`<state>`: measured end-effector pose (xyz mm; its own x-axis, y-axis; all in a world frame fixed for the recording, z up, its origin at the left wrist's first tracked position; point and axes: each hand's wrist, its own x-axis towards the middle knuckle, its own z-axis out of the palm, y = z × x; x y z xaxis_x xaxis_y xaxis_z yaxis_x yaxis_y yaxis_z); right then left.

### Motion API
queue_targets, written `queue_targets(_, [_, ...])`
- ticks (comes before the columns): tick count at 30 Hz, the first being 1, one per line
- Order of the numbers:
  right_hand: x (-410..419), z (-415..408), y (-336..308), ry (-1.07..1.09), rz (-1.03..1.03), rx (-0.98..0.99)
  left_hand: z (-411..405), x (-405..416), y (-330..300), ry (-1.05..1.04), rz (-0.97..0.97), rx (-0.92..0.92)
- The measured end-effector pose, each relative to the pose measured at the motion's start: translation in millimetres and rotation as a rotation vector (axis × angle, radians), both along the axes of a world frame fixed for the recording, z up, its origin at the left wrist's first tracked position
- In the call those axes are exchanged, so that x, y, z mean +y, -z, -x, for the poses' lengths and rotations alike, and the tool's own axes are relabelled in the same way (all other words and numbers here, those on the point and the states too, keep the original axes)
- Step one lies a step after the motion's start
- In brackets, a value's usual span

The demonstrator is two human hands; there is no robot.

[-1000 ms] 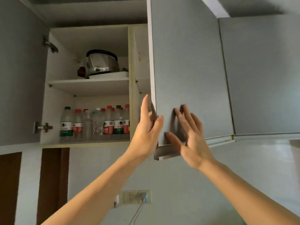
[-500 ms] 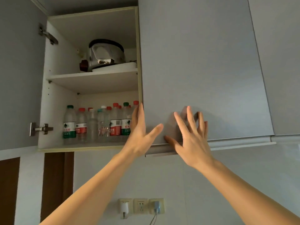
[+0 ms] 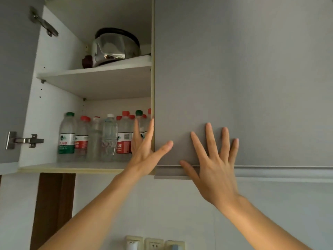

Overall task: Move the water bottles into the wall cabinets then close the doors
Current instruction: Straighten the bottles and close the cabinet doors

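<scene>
Several water bottles (image 3: pixel 93 139) with red, green and white caps stand in a row on the lower shelf of the wall cabinet (image 3: pixel 72 167). The right grey door (image 3: pixel 234 78) lies flat against the cabinet front. My right hand (image 3: pixel 214 159) presses on its lower left corner with fingers spread and straight. My left hand (image 3: pixel 146 150) is at the door's left edge, fingers straight beside the edge, thumb on the door face. The left door (image 3: pixel 12 78) stands swung out at the far left.
A steel pot (image 3: pixel 113 47) sits on the upper shelf (image 3: pixel 93 69). Metal hinges (image 3: pixel 25 140) stick out from the left door. Wall sockets (image 3: pixel 153 244) sit low on the wall below. A dark brown panel (image 3: pixel 54 204) is at lower left.
The right door has swung from half out to flat against the cabinet under both hands. The view has moved closer and to the left.
</scene>
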<state>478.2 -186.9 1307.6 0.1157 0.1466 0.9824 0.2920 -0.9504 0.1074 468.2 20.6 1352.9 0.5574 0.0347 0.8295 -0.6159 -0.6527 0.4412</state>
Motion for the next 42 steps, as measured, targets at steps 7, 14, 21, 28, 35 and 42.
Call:
queue_targets(7, [-0.7,-23.3,5.8,0.04,0.042,-0.143,-26.9,3.8,5.0,-0.127,-0.06,-0.121])
queue_targets(14, [1.1,-27.8,8.1,0.068,0.04,-0.141,-21.8,7.5,8.6,-0.272,-0.133,-0.144])
queue_targets(21, [19.7,0.5,4.3,-0.042,-0.036,0.068,22.9,51.0,23.2,-0.291,-0.207,-0.097])
queue_targets(28, [129.4,73.4,-8.3,-0.483,0.065,0.186,138.3,125.4,-3.7,-0.434,-0.236,-0.278])
queue_targets(35, [299.2,164.1,-26.5,-0.817,0.086,0.174,286.2,241.6,-22.3,-0.761,-0.24,-0.43])
queue_targets(42, [437.1,244.5,-32.7,-1.08,0.144,0.436,395.9,353.3,-28.9,-1.387,-0.236,-0.514])
